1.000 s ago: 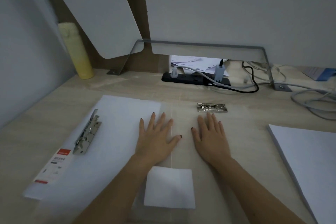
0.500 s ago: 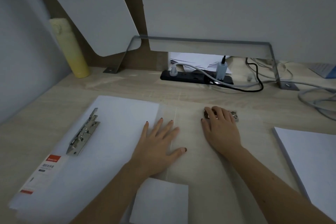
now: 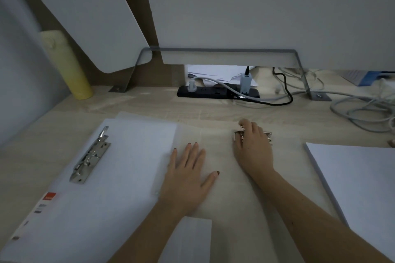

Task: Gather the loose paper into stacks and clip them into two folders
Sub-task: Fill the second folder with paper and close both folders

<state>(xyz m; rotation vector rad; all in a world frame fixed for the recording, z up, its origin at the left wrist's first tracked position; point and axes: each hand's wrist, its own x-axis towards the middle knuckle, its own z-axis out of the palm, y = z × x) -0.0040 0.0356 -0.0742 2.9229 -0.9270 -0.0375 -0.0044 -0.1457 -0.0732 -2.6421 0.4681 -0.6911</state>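
A translucent folder lies open on the desk. Its left half carries a white paper stack and a metal lever clip. My left hand lies flat with fingers spread across the folder's middle fold. My right hand rests on the second metal clip on the folder's right half, fingers curled over it and hiding most of it. A further white paper stack lies at the right. A small white sheet sits near the front edge between my forearms.
A yellow bottle stands at the back left. A black power strip with plugs and loose grey cables runs along the back. A metal stand bracket spans above it. A red-labelled card sits on the folder's front-left part.
My right hand moved forward from flat on the folder onto the right metal clip and curled its fingers over it. My left hand stayed flat on the fold.
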